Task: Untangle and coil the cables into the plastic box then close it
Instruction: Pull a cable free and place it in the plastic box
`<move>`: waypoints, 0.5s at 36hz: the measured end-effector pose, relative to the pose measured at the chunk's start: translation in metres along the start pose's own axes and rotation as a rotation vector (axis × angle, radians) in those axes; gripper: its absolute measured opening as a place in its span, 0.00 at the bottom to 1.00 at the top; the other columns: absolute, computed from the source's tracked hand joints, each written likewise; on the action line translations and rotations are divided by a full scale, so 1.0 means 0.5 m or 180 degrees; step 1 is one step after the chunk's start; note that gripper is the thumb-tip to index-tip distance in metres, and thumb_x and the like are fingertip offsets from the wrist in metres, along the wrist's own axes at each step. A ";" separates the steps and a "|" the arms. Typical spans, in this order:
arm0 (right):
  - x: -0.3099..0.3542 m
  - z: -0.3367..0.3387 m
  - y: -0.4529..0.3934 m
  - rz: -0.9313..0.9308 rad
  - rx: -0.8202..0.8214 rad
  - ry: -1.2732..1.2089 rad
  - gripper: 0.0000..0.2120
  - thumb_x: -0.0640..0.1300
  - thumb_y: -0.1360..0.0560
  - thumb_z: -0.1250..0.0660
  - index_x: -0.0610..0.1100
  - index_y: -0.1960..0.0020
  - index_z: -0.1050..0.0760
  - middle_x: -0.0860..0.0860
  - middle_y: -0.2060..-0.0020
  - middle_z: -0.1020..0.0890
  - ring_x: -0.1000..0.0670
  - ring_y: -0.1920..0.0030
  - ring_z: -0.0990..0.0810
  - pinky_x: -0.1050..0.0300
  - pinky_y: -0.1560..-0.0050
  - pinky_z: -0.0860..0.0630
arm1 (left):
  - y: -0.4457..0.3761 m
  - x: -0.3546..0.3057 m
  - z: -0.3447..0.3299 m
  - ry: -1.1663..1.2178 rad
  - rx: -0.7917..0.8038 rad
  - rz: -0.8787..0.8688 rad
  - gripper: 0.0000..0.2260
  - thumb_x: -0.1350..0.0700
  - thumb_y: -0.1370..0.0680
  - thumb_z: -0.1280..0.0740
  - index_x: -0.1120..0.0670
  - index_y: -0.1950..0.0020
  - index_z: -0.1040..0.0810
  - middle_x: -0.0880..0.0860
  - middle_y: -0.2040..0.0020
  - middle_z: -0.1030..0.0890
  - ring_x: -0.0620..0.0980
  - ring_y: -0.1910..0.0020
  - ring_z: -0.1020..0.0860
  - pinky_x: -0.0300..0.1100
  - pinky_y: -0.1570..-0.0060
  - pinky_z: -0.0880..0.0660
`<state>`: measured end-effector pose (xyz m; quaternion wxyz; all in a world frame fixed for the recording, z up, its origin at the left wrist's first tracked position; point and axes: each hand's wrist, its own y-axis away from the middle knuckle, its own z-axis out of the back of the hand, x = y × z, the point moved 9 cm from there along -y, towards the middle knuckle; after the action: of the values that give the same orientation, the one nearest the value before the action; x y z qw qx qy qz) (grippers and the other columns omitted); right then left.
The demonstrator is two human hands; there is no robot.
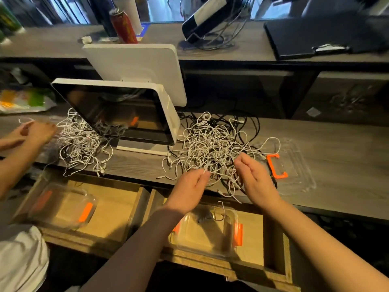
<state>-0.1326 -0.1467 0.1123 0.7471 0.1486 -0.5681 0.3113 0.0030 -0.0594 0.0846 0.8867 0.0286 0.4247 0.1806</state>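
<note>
Left hand (192, 182) pinches a white strand at the near edge of the tangled cables (212, 144) on the counter, right hand (253, 175) curled beside it, grip unclear, likely teasing one free above the open plastic box (210, 230) in the drawer.

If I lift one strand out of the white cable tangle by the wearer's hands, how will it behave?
Probably floppy: the white cable tangle lies in loose, thin loops. Likely to drag neighbours along, since strands cross each other and black cables run through them. Light, probably; the left hand pinches a strand with fingertips alone, the right hand curled beside it.
</note>
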 end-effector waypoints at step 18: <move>0.017 -0.156 -0.028 -0.0163 0.0797 -0.0123 0.05 0.36 0.25 0.29 0.43 0.51 0.21 0.52 0.55 0.18 0.64 0.53 0.23 0.67 0.46 0.28 | 0.017 -0.121 0.097 0.2988 -0.0591 -0.0018 0.21 0.44 0.15 0.47 0.54 0.64 0.36 0.49 0.70 0.39 0.47 0.71 0.42 0.42 0.67 0.42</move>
<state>-0.0636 -0.1100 0.0978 0.7194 0.2612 -0.5351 0.3576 0.0029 -0.0670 0.1622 0.5983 -0.1366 0.7614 0.2088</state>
